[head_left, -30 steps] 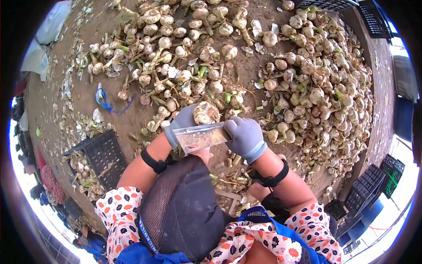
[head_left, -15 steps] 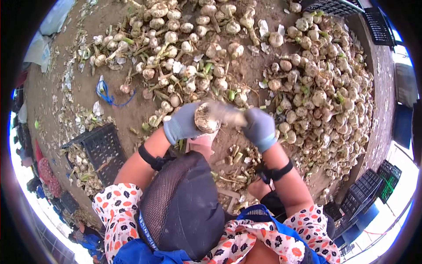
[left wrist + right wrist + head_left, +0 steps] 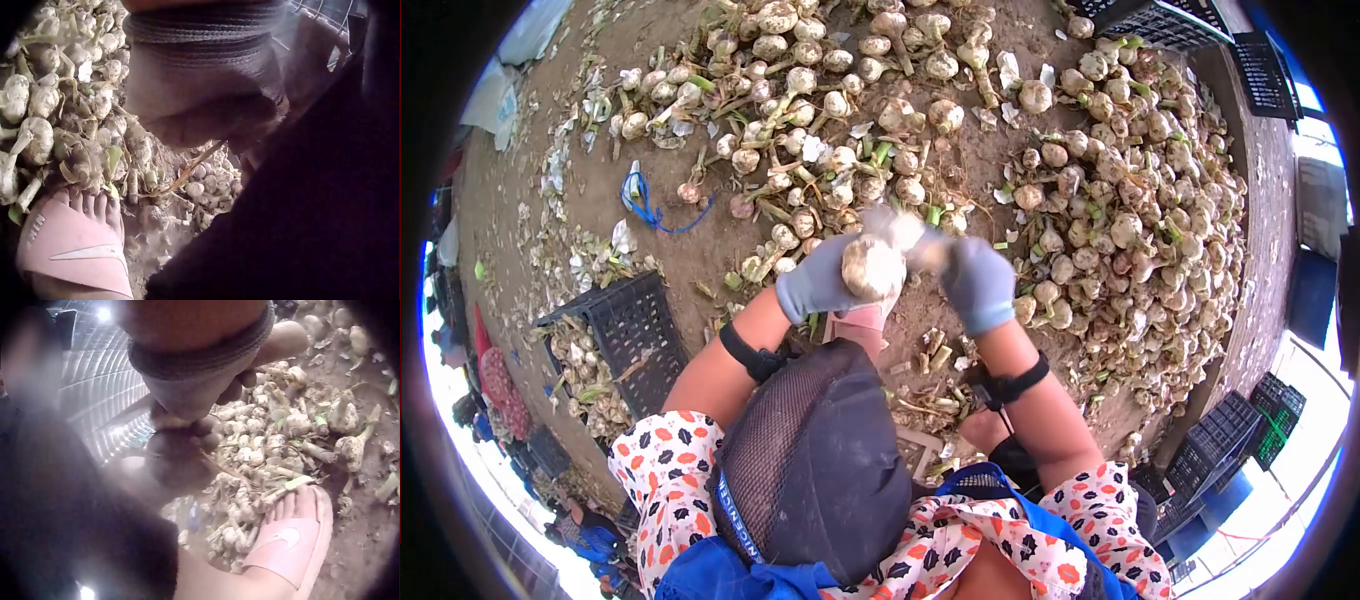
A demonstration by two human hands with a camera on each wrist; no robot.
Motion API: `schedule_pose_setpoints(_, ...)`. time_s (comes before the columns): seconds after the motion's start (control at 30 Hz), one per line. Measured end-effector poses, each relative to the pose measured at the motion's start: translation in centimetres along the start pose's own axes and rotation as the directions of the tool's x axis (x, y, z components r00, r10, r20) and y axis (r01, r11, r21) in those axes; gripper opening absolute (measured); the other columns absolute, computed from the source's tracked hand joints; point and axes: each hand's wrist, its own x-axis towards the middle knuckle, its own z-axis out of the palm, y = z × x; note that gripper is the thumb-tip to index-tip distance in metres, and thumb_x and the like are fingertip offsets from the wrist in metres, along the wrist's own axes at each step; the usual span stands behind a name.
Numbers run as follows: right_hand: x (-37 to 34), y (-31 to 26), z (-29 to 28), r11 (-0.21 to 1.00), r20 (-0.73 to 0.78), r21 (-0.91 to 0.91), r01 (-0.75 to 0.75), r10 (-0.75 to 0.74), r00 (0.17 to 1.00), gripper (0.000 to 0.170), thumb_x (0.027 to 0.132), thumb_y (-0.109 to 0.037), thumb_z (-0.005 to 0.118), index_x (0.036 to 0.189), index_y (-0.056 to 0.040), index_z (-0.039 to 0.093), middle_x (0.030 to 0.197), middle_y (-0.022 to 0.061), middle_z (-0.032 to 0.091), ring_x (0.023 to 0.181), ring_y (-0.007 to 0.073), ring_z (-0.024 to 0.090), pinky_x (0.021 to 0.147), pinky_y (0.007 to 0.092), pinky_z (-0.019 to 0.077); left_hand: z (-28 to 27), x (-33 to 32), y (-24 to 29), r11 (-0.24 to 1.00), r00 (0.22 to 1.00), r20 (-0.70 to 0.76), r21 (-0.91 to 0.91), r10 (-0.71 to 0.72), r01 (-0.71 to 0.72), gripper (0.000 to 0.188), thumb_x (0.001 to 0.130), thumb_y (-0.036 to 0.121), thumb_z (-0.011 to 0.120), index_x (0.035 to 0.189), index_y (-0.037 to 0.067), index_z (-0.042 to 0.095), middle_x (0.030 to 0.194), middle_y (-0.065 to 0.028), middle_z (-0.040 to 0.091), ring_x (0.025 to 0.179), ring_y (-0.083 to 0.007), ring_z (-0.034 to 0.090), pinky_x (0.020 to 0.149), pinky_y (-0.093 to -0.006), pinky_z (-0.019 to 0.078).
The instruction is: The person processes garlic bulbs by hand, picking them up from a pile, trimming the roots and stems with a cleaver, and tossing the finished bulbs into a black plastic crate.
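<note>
In the head view my gloved left hand (image 3: 818,280) holds a large pale garlic bulb (image 3: 873,267) out in front of the body. My right hand (image 3: 980,285), also in a grey glove, grips a broad-bladed knife (image 3: 930,254). Its blade is blurred by motion and overlaps the upper right side of the bulb. From the right wrist, the knife's rounded handle end (image 3: 284,342) sticks out of the fist. The left wrist view shows the back of the left glove (image 3: 200,94) in shadow, its fingers mostly hidden.
A big garlic heap (image 3: 1140,220) lies at right against a board (image 3: 1262,230). More untrimmed garlic (image 3: 800,110) spreads ahead. At left stands a black crate (image 3: 640,335) of bulbs, near a blue cord (image 3: 645,210). A pink sandal (image 3: 284,550) is below the hands.
The knife has swung from lying flat, clearly seen below the bulb, to a blurred position at the bulb's upper right. The right hand rose and shifted right, then slightly back left.
</note>
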Motion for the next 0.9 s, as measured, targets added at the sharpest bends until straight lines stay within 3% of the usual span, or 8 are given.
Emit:
schedule_pose_setpoints(0.23, -2.4, 3.6, 2.0, 0.966, 0.142, 0.006, -0.26, 0.257, 0.956, 0.024, 0.075, -0.025, 0.063, 0.092, -0.0102, 0.057, 0.086, 0.0142, 0.063, 0.077, 0.0372, 0.06, 0.067, 0.0436, 0.0485, -0.9, -0.5, -0.2, 0.549, 0.958, 0.186, -0.788, -0.218, 0.278, 0.055, 0.07, 0.006, 0.077, 0.119, 0.007, 0.051, 0.108, -0.0044, 0.061, 0.091, -0.0127, 0.06, 0.084, -0.0295, 0.049)
schedule_pose_setpoints(0.3, -2.7, 3.5, 2.4, 0.954, 0.123, 0.18, -0.242, 0.222, 0.967, 0.015, 0.075, -0.017, 0.063, 0.079, -0.0054, 0.054, 0.067, 0.0155, 0.057, 0.065, 0.0338, 0.058, 0.06, 0.0386, 0.0455, -1.0, -0.9, 0.0, -0.159, 0.863, 0.404, -0.914, -0.303, 0.372, 0.048, 0.076, 0.005, 0.072, 0.119, 0.006, 0.05, 0.109, -0.0053, 0.059, 0.091, -0.0117, 0.058, 0.088, -0.0286, 0.0472)
schedule_pose_setpoints(0.33, -2.7, 3.7, 2.8, 0.921, 0.122, 0.31, -0.235, 0.207, 0.971, 0.016, 0.074, -0.018, 0.062, 0.08, -0.005, 0.056, 0.071, 0.0162, 0.059, 0.068, 0.0352, 0.058, 0.061, 0.0397, 0.0458, -0.5, 0.7, 2.3, 0.384, 0.936, 0.082, -0.897, -0.341, 0.218, 0.034, 0.076, 0.008, 0.068, 0.109, 0.01, 0.057, 0.103, -0.0024, 0.061, 0.082, -0.0158, 0.059, 0.083, -0.0314, 0.0482)
schedule_pose_setpoints(0.37, -2.7, 3.9, 3.2, 0.871, 0.12, 0.435, -0.227, 0.194, 0.974, 0.017, 0.074, -0.019, 0.062, 0.081, -0.0045, 0.058, 0.075, 0.0169, 0.061, 0.071, 0.0366, 0.059, 0.062, 0.0408, 0.0461, -1.2, 0.9, 2.1, 0.384, 0.937, 0.081, -0.897, -0.341, 0.218, 0.034, 0.076, 0.008, 0.068, 0.109, 0.01, 0.057, 0.103, -0.0024, 0.061, 0.082, -0.0158, 0.059, 0.083, -0.0314, 0.0482)
schedule_pose_setpoints(0.43, -2.3, 2.8, 1.9, 0.79, 0.178, 0.561, -0.248, 0.177, 0.968, 0.015, 0.072, -0.015, 0.063, 0.082, -0.0046, 0.058, 0.07, 0.0137, 0.058, 0.065, 0.026, 0.056, 0.061, 0.0352, 0.0451, -2.1, 1.0, 1.4, 0.985, 0.974, 0.225, 0.167, 0.001, -0.04, 0.026, 0.069, 0.011, 0.065, 0.095, 0.014, 0.063, 0.097, -0.0009, 0.061, 0.075, -0.0239, 0.059, 0.073, -0.0364, 0.0475)
schedule_pose_setpoints(0.63, -0.5, -2.9, -2.2, 0.836, 0.068, 0.532, 0.134, -0.2, 0.978, 0.015, 0.07, -0.012, 0.065, 0.08, -0.0032, 0.058, 0.071, 0.0156, 0.058, 0.064, 0.0325, 0.056, 0.059, 0.0353, 0.0449, -1.5, 0.8, 2.1, 0.988, 0.98, 0.171, 0.098, 0.1, -0.118, 0.023, 0.062, 0.017, 0.065, 0.084, 0.013, 0.063, 0.093, -0.0037, 0.06, 0.078, -0.0313, 0.057, 0.068, -0.0397, 0.0458)
schedule_pose_setpoints(0.8, -0.8, 2.7, 3.9, 0.735, 0.175, 0.584, -0.345, 0.301, 0.937, 0.017, 0.077, -0.015, 0.061, 0.091, -0.004, 0.061, 0.072, 0.0058, 0.06, 0.064, 0.0142, 0.054, 0.061, 0.0302, 0.0453, -5.4, -0.3, 2.5, 0.965, 0.99, 0.112, -0.258, 0.081, -0.05, 0.025, 0.055, 0.011, 0.066, 0.08, 0.009, 0.06, 0.093, -0.0076, 0.059, 0.082, -0.0299, 0.057, 0.073, -0.0381, 0.0463)
schedule_pose_setpoints(0.9, -2.5, 4.6, 5.2, 0.667, 0.176, 0.635, -0.39, 0.366, 0.914, 0.021, 0.074, -0.014, 0.067, 0.091, -0.0028, 0.062, 0.07, 0.0047, 0.062, 0.065, 0.0107, 0.056, 0.063, 0.0274, 0.0469, -5.6, -2.5, -3.6, 0.966, 0.925, -0.283, -0.041, -0.255, 0.254, 0.058, 0.067, 0.017, 0.077, 0.12, 0.009, 0.053, 0.11, -0.0104, 0.057, 0.098, -0.0218, 0.058, 0.087, -0.0354, 0.0467)
